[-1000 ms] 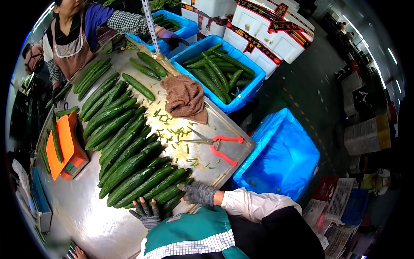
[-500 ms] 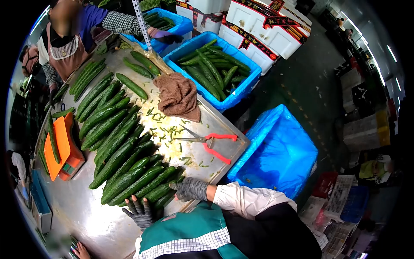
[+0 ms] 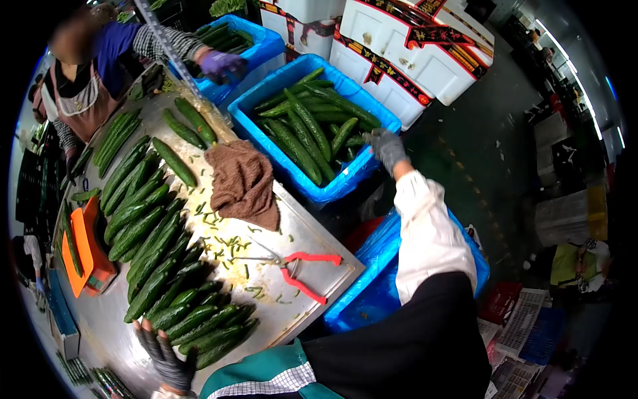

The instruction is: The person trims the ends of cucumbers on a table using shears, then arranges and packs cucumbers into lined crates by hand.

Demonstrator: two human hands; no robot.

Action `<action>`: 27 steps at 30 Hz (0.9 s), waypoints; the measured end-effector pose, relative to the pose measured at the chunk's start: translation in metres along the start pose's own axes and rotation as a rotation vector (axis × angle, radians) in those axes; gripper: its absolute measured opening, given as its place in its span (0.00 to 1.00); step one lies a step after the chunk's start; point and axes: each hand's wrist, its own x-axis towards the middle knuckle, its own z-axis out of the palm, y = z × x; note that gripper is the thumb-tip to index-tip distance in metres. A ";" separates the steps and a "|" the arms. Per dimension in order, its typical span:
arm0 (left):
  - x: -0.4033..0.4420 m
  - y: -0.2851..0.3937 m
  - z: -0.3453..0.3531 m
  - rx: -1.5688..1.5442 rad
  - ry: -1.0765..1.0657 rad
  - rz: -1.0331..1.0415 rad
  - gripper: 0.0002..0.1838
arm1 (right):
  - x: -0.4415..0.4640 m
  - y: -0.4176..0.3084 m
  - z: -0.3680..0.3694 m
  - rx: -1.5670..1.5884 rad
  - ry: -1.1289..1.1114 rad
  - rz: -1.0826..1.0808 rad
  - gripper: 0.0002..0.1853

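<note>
My left hand (image 3: 166,360), in a grey glove with bare fingertips, has its fingers spread against the near ends of a row of dark green cucumbers (image 3: 159,256) on the metal table. My right hand (image 3: 388,150), gloved the same way, is at the right rim of a blue-lined crate (image 3: 302,188). Its fingers point toward the cucumbers (image 3: 309,123) inside, and nothing shows in its grasp. Red-handled scissors (image 3: 299,271) lie open near the table corner among green trimmings (image 3: 229,247). A brown cloth (image 3: 242,184) is crumpled beside them.
A second blue-lined crate (image 3: 359,302) stands below my right arm, partly covered by it. An orange scale (image 3: 86,249) holds a cucumber at the left. Across the table a co-worker's purple-gloved hand (image 3: 222,64) is over another cucumber crate. White foam boxes (image 3: 392,50) are stacked behind.
My right hand has left the nearest cucumbers and reached out to the crate's right rim. My left hand has shifted left along the cucumber ends. The view has turned slightly.
</note>
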 end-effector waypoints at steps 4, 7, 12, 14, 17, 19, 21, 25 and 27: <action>0.137 0.012 -0.018 0.095 0.084 0.293 0.44 | 0.065 -0.023 -0.008 -0.524 0.210 -0.292 0.31; 0.253 0.046 -0.006 0.177 -0.055 0.513 0.37 | 0.110 -0.022 0.008 -0.538 0.192 -0.464 0.34; 0.408 0.102 0.137 0.062 -0.144 0.786 0.39 | 0.134 -0.023 0.035 -0.564 0.015 -0.137 0.43; 0.459 0.124 0.204 0.123 -0.248 0.893 0.41 | 0.128 -0.029 0.039 -0.591 0.017 -0.116 0.43; 0.497 0.145 0.284 0.232 -0.381 0.956 0.42 | 0.106 -0.037 0.040 -0.698 -0.014 -0.109 0.45; 0.501 0.146 0.305 0.288 -0.471 0.948 0.43 | 0.096 -0.027 0.040 -0.865 -0.023 -0.239 0.48; 0.495 0.143 0.301 0.335 -0.512 0.934 0.40 | 0.088 -0.013 0.034 -0.861 -0.058 -0.315 0.51; 0.480 0.114 0.300 0.365 -0.329 1.067 0.27 | 0.087 -0.021 0.031 -0.894 -0.278 -0.435 0.47; 0.501 0.108 0.281 0.330 -0.510 0.846 0.28 | 0.093 -0.024 0.034 -0.899 -0.392 -0.511 0.43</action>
